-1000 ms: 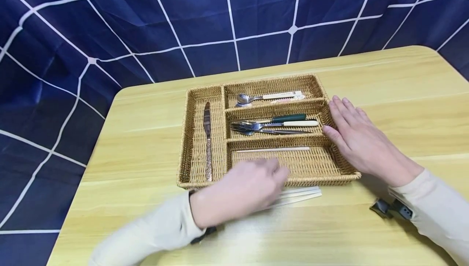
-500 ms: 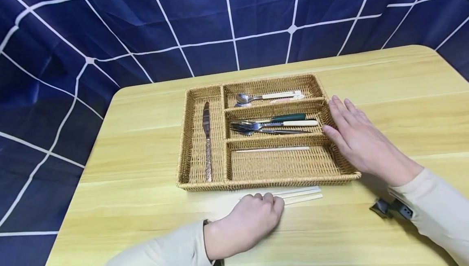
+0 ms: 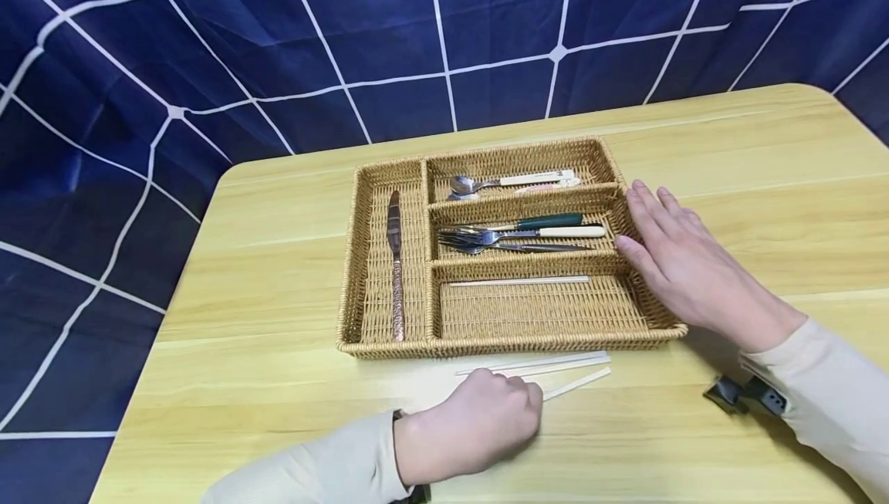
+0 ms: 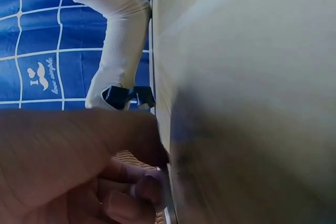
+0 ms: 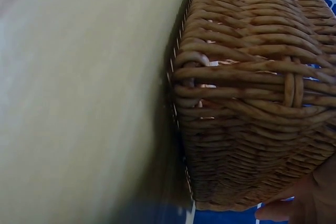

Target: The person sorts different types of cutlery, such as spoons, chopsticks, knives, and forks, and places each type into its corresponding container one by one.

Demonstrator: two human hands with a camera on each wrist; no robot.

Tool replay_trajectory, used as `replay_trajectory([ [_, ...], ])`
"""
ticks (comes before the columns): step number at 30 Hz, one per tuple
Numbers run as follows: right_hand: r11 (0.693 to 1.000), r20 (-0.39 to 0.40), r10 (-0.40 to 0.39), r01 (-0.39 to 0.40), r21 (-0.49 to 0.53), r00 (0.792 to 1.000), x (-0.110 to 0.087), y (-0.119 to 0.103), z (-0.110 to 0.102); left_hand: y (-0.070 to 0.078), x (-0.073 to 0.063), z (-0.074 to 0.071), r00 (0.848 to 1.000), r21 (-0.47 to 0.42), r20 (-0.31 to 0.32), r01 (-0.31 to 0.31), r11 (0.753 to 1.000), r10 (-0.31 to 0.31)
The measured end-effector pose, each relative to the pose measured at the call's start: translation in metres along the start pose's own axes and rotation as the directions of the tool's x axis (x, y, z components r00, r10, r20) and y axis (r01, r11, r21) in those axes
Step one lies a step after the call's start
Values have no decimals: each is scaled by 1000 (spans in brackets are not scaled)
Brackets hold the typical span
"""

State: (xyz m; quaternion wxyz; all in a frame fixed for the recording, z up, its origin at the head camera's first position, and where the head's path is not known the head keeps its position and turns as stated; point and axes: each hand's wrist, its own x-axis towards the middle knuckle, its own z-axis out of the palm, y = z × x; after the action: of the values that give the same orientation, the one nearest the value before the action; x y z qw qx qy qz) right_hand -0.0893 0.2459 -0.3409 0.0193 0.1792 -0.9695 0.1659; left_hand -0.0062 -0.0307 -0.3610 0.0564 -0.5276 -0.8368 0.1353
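In the head view my left hand [image 3: 475, 425] is in front of the wicker cutlery tray [image 3: 528, 345], its fingers curled and low to the table. It pinches a pale chopstick [image 3: 578, 383], whose far end sticks out to the right. In the left wrist view the thumb and fingertips [image 4: 149, 190] close near the tabletop. More pale chopsticks [image 3: 556, 365] lie between this hand and the tray's front wall. My right hand [image 3: 684, 261] rests with extended fingers against the tray's right side. In the right wrist view part of that hand [image 5: 310, 203] shows beside the wicker wall.
Inside the tray lie a table knife [image 3: 396, 265] at left, spoons [image 3: 535, 178] at the back, forks [image 3: 569, 232] in the middle and thin chopsticks [image 3: 521, 281] in front. A blue checked cloth [image 3: 389, 41] hangs behind the wooden table [image 3: 264, 280].
My left hand came down from over the tray's front edge to the chopsticks on the table. One chopstick now lies apart from the others, angled towards me. The right hand stays put.
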Motion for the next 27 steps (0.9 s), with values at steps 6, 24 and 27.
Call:
replay_trajectory([
  [6, 1000, -3, 4, -4, -2, 1000, 2, 2, 0, 0, 0, 1, 985, 57, -163, -55, 997, 64],
  [24, 1000, -5, 1, -1, 9, 1000, 1, 0, 1, -14, 0, -20, 925, 86, -330, -168, 982, 187],
  [27, 1000, -6, 1, -1, 8, 1000, 0, 0, 1, -26, 3, -28, 939, 102, -300, -147, 984, 171],
])
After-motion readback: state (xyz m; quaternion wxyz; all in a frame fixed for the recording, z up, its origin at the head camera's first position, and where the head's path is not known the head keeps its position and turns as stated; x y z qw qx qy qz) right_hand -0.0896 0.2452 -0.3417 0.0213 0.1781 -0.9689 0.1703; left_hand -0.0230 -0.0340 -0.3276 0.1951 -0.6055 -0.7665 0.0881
